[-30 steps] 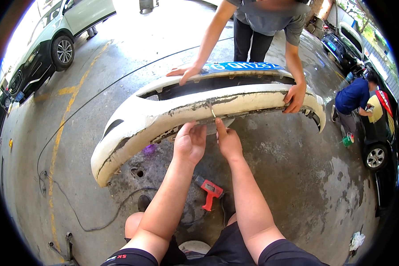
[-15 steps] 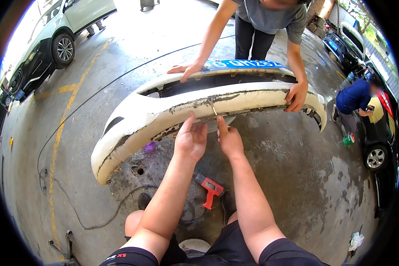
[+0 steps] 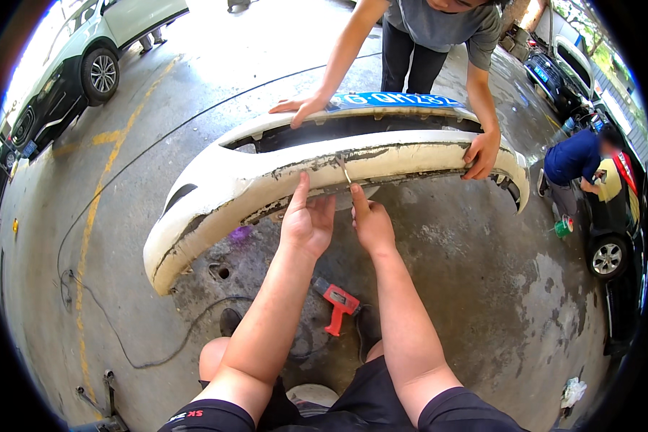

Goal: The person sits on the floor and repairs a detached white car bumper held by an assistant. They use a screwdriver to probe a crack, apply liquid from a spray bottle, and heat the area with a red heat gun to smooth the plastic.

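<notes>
Right hand [image 3: 373, 222]: closed around a slim tool with a pale, narrow shaft [image 3: 347, 174], thumb laid up along it, handle hidden in your fist. Tip at the dark, ragged streak [image 3: 367, 154] on the front face of the long white plastic car bumper [image 3: 216, 187].

Left hand [image 3: 308, 225]: palm up, thumb against the white face, fingers spread from it at the lower edge. Cannot tell whether they bear load.

Bumper runs crosswise before you, above the concrete floor [image 3: 475, 288]; blue licence plate [image 3: 397, 101] on its far side. Co-worker in a grey T-shirt [image 3: 443, 30] has one hand [image 3: 300, 109] on the far edge, the other [image 3: 482, 153] over the near strip, right of your tip.

Judgement: shaft low, short light strokes along the streak, no digging across. Shell probably flexes; brace close behind the tip. Left thumb sits near its path; work clear of both people's fingers.
</notes>
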The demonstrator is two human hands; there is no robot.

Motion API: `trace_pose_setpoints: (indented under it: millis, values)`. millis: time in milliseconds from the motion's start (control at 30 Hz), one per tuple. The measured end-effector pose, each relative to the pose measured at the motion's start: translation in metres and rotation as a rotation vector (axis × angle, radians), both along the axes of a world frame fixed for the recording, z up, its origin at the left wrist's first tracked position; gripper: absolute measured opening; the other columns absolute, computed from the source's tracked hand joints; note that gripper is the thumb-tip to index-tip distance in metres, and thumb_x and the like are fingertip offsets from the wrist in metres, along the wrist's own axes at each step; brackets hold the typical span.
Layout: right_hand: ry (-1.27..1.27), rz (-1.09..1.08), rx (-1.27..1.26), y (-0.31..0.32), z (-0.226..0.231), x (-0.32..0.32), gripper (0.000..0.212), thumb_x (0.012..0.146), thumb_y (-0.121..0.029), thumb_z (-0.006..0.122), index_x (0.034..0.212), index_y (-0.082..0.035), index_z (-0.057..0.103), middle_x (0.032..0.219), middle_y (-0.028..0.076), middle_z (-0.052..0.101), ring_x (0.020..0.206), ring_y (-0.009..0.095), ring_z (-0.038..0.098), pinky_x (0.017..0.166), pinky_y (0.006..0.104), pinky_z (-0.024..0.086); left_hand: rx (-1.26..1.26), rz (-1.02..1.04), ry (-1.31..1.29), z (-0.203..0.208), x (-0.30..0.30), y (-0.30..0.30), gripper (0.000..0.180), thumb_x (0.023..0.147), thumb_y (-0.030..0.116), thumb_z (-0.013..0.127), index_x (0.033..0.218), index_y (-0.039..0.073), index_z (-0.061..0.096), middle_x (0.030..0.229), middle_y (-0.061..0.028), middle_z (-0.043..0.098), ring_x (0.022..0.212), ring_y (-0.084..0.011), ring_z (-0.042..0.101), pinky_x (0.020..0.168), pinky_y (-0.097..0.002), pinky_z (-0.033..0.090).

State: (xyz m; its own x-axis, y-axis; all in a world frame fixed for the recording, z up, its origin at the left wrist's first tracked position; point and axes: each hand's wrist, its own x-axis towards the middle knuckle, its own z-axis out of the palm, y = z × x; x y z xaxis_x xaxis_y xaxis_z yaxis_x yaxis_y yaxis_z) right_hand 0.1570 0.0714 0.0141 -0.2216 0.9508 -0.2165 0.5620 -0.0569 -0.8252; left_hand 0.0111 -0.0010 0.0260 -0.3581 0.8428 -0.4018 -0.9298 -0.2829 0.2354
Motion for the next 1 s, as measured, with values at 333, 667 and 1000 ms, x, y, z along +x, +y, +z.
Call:
trace_pose_setpoints:
  millis: [333, 667, 1000]
  values:
    - [-0.016, -0.012, -0.002, -0.001, 0.001, -0.001, 0.095, 0.106, -0.085, 0.049, 0.097, 0.004, 0.082, 0.096, 0.032, 0.079, 0.107, 0.051, 0.077, 0.097, 0.0511, 0.058, -0.033, 0.003, 0.025, 0.005, 0.001, 0.000, 0.049, 0.099, 0.037, 0.093, 0.135, 0.015, 0.069, 0.130, 0.0007, 0.069, 0.126, -0.0171, 0.068, 0.116, -0.0347, 0.057]
    - [-0.001, -0.005, -0.009, -0.002, 0.003, -0.002, 0.093, 0.107, -0.083, 0.050, 0.096, 0.004, 0.082, 0.094, 0.032, 0.079, 0.103, 0.051, 0.077, 0.096, 0.0509, 0.059, -0.081, 0.017, 0.036, 0.002, 0.001, 0.006, 0.053, 0.097, 0.041, 0.094, 0.136, 0.016, 0.069, 0.130, -0.0002, 0.070, 0.124, -0.0183, 0.069, 0.113, -0.0359, 0.059]
    - [-0.012, -0.010, -0.008, -0.004, 0.006, -0.001, 0.093, 0.106, -0.084, 0.051, 0.095, 0.003, 0.082, 0.092, 0.029, 0.079, 0.101, 0.049, 0.077, 0.094, 0.0499, 0.059, -0.143, 0.094, 0.053, 0.022, 0.009, 0.008, 0.047, 0.103, 0.038, 0.088, 0.139, 0.015, 0.068, 0.130, -0.0010, 0.070, 0.124, -0.0191, 0.069, 0.122, -0.0456, 0.053]
